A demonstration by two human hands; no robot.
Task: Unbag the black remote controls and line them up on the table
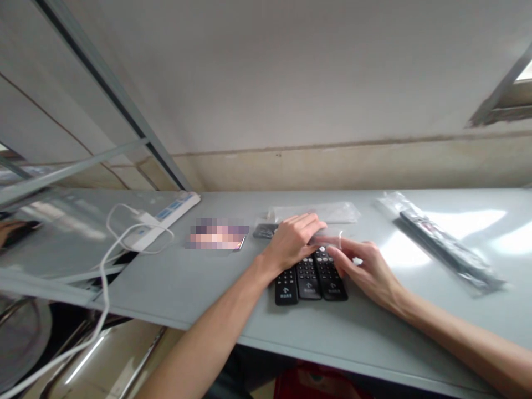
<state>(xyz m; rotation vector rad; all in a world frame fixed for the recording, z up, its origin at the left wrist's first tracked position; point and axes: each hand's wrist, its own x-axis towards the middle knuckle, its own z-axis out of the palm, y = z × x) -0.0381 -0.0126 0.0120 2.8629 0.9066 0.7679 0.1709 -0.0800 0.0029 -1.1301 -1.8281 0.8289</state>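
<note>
Three black remote controls (310, 280) lie side by side on the grey table (199, 282), their lower ends toward me. My left hand (293, 241) rests over their upper ends, fingers bent and together. My right hand (361, 266) lies at the right remote, fingers pinching a thin clear plastic bag (328, 241) over the remotes' tops. Another dark remote end (265, 230) pokes out left of my left hand.
A bagged black remote (446, 246) lies at the right. Flat clear bags (316, 211) sit behind my hands. A white power strip (166, 217) with white cables is at the left, beside a blurred card (216, 235). A wall stands behind the table.
</note>
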